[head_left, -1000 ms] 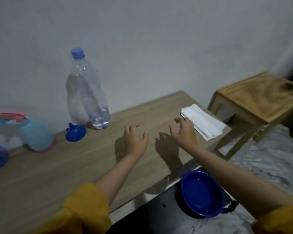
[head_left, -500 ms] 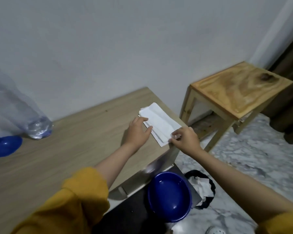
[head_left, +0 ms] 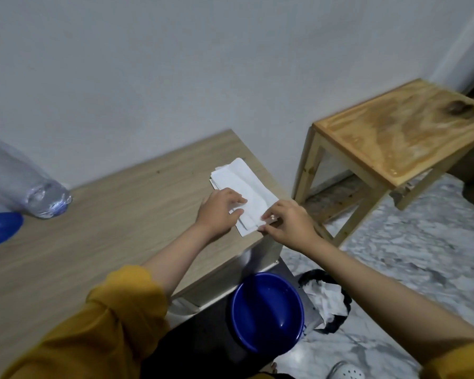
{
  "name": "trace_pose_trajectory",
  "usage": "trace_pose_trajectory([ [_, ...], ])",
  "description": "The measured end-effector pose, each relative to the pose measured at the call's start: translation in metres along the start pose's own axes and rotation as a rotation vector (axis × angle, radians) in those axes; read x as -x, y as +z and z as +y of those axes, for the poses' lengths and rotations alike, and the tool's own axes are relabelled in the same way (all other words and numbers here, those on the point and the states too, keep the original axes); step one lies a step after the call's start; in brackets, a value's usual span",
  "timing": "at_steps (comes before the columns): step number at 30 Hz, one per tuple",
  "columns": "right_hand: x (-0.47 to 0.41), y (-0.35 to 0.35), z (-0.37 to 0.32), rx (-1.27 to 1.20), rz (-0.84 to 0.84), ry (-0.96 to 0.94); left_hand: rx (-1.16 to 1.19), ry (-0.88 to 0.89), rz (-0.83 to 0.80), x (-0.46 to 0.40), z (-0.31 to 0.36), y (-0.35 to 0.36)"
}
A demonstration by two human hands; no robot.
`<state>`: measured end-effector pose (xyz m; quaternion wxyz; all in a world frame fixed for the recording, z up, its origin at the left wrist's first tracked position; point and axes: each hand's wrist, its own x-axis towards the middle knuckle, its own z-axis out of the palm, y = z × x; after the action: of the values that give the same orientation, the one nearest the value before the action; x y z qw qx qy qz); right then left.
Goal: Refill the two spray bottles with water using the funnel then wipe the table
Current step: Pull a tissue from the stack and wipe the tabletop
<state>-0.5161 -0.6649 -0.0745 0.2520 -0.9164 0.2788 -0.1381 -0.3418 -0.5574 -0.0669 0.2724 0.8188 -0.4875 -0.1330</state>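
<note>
A stack of white tissues [head_left: 242, 191] lay at the desk's [head_left: 115, 214] far right corner; the left hand [head_left: 219, 212] pressed flat on it with fingers together, while the right hand [head_left: 288, 224] pinched its near edge. Left stood a nearly empty water bottle [head_left: 22, 187] and blue funnel [head_left: 0, 227]. Below, an empty blue bowl [head_left: 267, 310] sat beside a bin [head_left: 329, 299] holding crumpled paper.

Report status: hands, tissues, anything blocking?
Left hand pressing flat on the tissue stack. Right hand pinching the stack's near corner. Stack lies on the table at its right end. Nothing in the way.
</note>
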Motion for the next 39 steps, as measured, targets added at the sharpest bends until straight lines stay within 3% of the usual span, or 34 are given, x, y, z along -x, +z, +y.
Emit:
trace_pose_trajectory([
  [8,0.004,0.006,-0.003,-0.004,0.027,0.002,-0.120,0.019,0.004,-0.009,0.007,0.001],
  [22,0.008,0.019,-0.011,0.005,0.128,0.084,-0.205,0.147,-0.168,-0.022,0.003,-0.016],
  [31,0.004,0.013,-0.012,-0.029,0.168,0.088,-0.209,0.153,-0.137,-0.024,0.002,-0.014],
  [39,-0.005,-0.005,-0.017,-0.123,0.281,0.088,-0.293,0.148,0.075,-0.036,-0.001,-0.020],
])
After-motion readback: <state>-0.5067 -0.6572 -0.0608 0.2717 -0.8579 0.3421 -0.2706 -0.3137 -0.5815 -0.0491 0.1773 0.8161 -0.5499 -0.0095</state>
